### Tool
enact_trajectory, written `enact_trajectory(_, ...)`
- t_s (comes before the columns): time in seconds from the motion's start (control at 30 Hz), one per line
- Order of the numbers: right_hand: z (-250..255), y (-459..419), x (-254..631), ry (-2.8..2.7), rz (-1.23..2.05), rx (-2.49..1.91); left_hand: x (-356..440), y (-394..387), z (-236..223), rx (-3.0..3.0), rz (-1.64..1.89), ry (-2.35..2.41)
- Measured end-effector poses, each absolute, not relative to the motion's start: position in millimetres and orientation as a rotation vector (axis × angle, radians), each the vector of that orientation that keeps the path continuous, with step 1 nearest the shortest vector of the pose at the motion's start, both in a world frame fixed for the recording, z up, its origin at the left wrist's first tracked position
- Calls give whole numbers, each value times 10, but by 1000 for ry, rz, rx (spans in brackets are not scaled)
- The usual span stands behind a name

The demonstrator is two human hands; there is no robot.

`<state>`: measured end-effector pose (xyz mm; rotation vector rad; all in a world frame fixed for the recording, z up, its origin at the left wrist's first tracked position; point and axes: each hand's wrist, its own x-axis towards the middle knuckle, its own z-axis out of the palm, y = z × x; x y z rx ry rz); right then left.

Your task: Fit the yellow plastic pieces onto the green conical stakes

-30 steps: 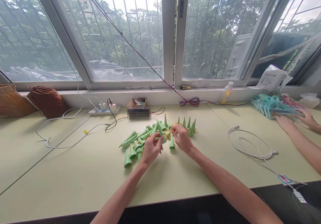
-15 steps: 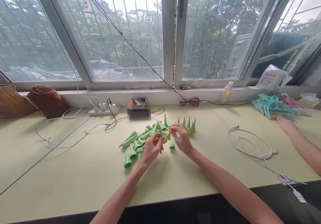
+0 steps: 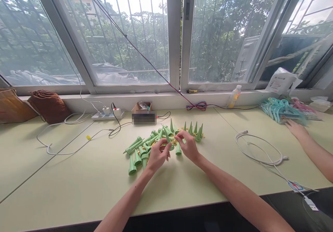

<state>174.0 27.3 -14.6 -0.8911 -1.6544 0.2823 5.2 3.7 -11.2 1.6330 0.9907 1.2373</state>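
"While many green cones (image 3: 145,156) lie heaped at left, likely yet to do, what's done?"
"Perhaps the upright cones (image 3: 199,135), far right."
"Hands?"
"Left hand (image 3: 158,154) pinches one cone (image 3: 167,135), mid-table; right hand (image 3: 187,144) bunches its fingertips alongside, contents I can't tell."

The left forearm (image 3: 127,199) is seen bare, slim and smooth in outline, narrowed gently toward the wrist (image 3: 148,171); it is marked by a single small, round spot (image 3: 135,187) on its upper face, and is cut off by the lower edge of the view. The right forearm (image 3: 229,187) is likewise seen uncovered, shown over a greater length and broadened toward its lower end. The left hand (image 3: 157,154) and the right hand (image 3: 188,146) are both ungloved. Slender fingers (image 3: 182,135) are seen on each, some of them partly hidden, and the fingernails are rendered too small for their shape to be made out.
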Motion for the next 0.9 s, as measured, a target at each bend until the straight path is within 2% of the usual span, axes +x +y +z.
enact_trajectory(0.9,-129,237,1729,-1712,211,-896,63,36,-71,1591,1299,1015)
